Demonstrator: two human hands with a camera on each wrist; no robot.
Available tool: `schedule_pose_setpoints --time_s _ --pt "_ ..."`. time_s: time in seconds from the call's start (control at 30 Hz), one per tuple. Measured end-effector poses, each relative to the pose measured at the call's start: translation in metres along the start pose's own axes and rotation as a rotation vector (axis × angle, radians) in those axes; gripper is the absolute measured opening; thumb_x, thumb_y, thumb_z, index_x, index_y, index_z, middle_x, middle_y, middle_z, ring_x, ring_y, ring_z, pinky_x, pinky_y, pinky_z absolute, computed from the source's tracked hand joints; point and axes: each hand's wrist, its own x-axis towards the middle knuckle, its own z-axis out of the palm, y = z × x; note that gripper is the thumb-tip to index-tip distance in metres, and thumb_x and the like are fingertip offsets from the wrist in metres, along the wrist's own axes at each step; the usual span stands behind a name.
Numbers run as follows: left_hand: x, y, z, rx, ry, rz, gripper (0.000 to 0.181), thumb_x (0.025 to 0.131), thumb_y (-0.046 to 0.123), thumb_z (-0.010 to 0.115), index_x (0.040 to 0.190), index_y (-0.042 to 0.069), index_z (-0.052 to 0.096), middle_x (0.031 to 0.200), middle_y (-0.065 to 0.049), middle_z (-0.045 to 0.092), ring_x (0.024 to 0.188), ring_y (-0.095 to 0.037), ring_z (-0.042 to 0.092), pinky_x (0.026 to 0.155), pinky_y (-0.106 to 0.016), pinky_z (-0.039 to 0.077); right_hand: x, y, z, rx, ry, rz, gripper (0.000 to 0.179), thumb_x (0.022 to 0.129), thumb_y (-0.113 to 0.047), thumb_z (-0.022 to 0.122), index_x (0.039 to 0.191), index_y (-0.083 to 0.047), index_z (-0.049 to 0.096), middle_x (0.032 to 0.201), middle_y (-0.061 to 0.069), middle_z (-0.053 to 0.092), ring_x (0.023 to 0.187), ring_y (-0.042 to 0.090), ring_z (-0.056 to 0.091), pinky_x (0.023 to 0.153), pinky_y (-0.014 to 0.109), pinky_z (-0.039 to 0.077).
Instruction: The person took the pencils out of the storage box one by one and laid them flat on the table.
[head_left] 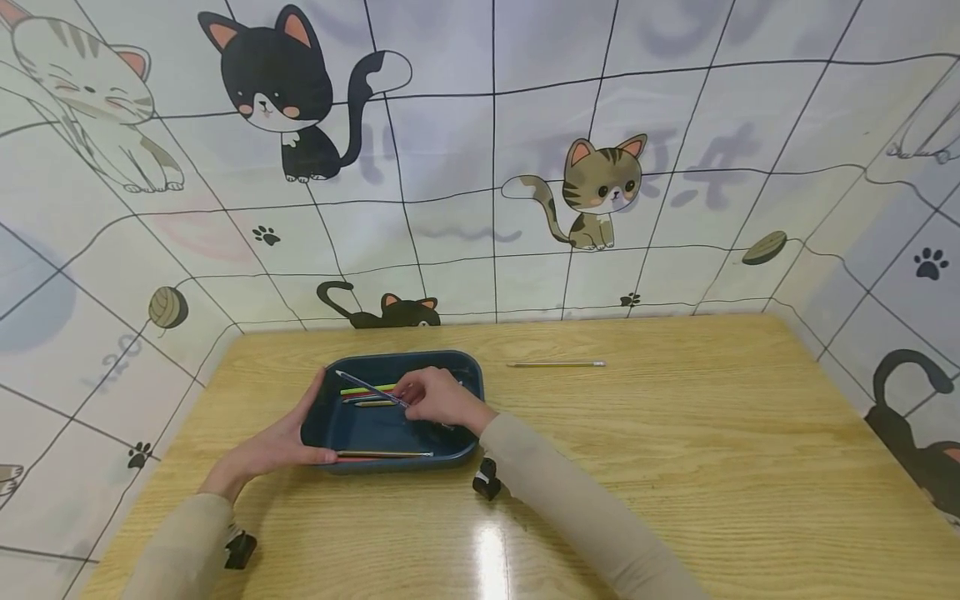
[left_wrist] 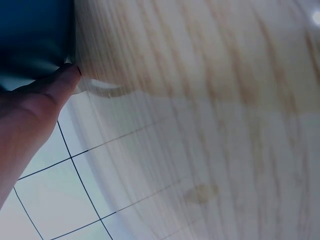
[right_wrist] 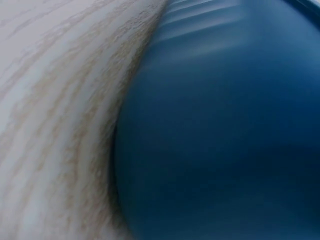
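A dark blue plastic tray [head_left: 360, 433] stands on the table toward the left. My left hand [head_left: 279, 442] grips its left end, fingers along the left side and thumb at the front corner; the thumb [left_wrist: 60, 87] also shows in the left wrist view. Over the tray, my right hand [head_left: 442, 398] pinches a dark blue pencil [head_left: 367, 387], whose pointed end slants up to the left. Below it lie several coloured pencils [head_left: 366, 390]. Along the front inside wall lie a yellowish pencil [head_left: 386, 454] and a red one. In the right wrist view the tray's outer wall [right_wrist: 215, 125] hides the fingers.
A yellow-and-black pencil [head_left: 555, 363] with a white end lies on the wooden table [head_left: 637, 425], right of the tray. Behind and at both sides hangs a white gridded sheet [head_left: 457, 150] printed with cartoon cats.
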Motion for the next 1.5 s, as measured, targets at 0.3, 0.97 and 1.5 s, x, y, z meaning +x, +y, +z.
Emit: schedule_pose_setpoints --time_s 0.3,0.97,1.5 --pt "0.001 0.001 -0.001 0.007 0.003 -0.013 0.125 0.075 0.016 0.084 0.154 0.018 -0.013 0.157 -0.022 -0.01 0.138 -0.045 0.003 0.101 -0.066 0.014 -0.004 -0.003 -0.005 0.098 0.024 -0.063 0.031 0.086 0.001 0.063 0.116 -0.006 0.07 0.102 0.001 0.069 0.085 0.009 0.06 0.074 0.024 0.049" --pt "-0.001 -0.002 0.0 0.008 0.008 0.007 0.125 0.074 0.017 0.084 0.155 0.023 -0.012 0.158 -0.021 -0.01 0.139 -0.043 0.001 0.098 -0.011 0.017 -0.032 -0.013 -0.028 0.125 0.118 -0.212 0.03 0.088 0.002 0.058 0.113 -0.008 0.073 0.101 0.001 0.07 0.074 0.01 0.057 0.065 0.025 0.047" --pt "0.0 0.0 0.001 0.023 0.008 0.024 0.124 0.075 0.017 0.083 0.155 0.025 -0.011 0.159 -0.017 -0.013 0.14 -0.042 -0.005 0.109 -0.028 0.013 -0.072 0.012 -0.071 0.029 0.133 -0.195 0.026 0.087 0.0 0.063 0.111 -0.005 0.072 0.1 0.006 0.069 0.082 0.013 0.058 0.07 0.028 0.048"
